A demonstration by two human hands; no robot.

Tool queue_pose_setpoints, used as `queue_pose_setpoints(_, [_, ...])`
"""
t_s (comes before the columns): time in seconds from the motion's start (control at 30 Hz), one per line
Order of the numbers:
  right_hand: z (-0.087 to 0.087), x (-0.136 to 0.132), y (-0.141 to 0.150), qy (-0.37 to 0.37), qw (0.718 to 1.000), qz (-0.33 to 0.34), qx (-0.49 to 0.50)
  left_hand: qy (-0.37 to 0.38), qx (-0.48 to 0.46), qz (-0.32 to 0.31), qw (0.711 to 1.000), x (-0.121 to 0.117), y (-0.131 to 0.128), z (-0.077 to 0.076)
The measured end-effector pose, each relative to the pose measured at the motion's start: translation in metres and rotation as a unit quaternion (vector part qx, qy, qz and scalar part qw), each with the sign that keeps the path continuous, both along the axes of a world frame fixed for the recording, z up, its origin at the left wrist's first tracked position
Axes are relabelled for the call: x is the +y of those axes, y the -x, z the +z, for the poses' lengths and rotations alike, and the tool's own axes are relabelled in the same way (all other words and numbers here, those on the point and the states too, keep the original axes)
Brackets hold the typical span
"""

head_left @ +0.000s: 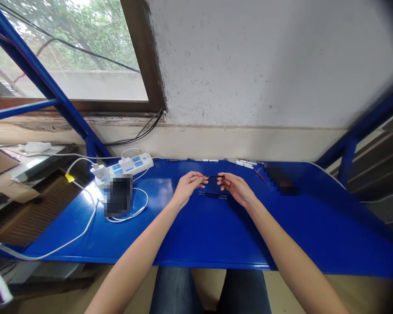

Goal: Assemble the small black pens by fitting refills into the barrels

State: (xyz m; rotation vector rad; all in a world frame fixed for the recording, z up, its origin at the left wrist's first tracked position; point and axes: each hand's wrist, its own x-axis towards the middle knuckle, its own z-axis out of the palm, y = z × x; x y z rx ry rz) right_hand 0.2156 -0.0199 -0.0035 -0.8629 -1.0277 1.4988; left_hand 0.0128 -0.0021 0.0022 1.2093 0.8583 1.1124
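Between both hands, level above the blue table, is a slim black pen point(212, 176). My left hand point(189, 185) pinches its left end with thumb and fingers. At the pen's right end, the fingertips of my right hand point(233, 185) close on it, the other fingers curled loosely. Just below the hands, a few dark pens point(212, 195) with silvery tips lie side by side on the tabletop. Small details of the held pen are too fine to make out.
White-capped pens point(244, 163) and a red pen point(258, 175) lie along the table's back edge. At left stand a white power strip point(137, 162) with plugs, a blurred dark object point(119, 194) and a looping white cable point(146, 200). Another blurred dark object point(281, 179) lies right.
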Motion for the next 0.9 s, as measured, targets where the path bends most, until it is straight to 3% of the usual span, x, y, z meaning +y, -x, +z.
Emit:
queue_pose_setpoints(0.13, [0.001,-0.003,0.004,-0.012,0.999,0.036,-0.027,-0.012,0.034,0.004,0.999,0.0,0.0,0.0])
queue_pose_setpoints(0.5, [-0.006,-0.001,0.005,-0.08,0.982,-0.006,-0.17,-0.036,0.102,-0.033,0.994,0.0,-0.001,-0.005])
queue_pose_setpoints(0.6, [-0.006,-0.001,0.005,-0.114,0.957,-0.033,-0.263,-0.054,0.129,-0.016,0.99,0.002,0.001,-0.008])
queue_pose_setpoints(0.73, [-0.007,-0.001,0.006,-0.196,0.898,-0.075,-0.387,-0.123,0.201,0.006,0.972,0.005,0.004,-0.012])
queue_pose_setpoints(0.9, [-0.007,-0.003,0.009,-0.237,0.85,-0.056,-0.466,-0.188,0.284,0.023,0.94,0.003,0.004,-0.01])
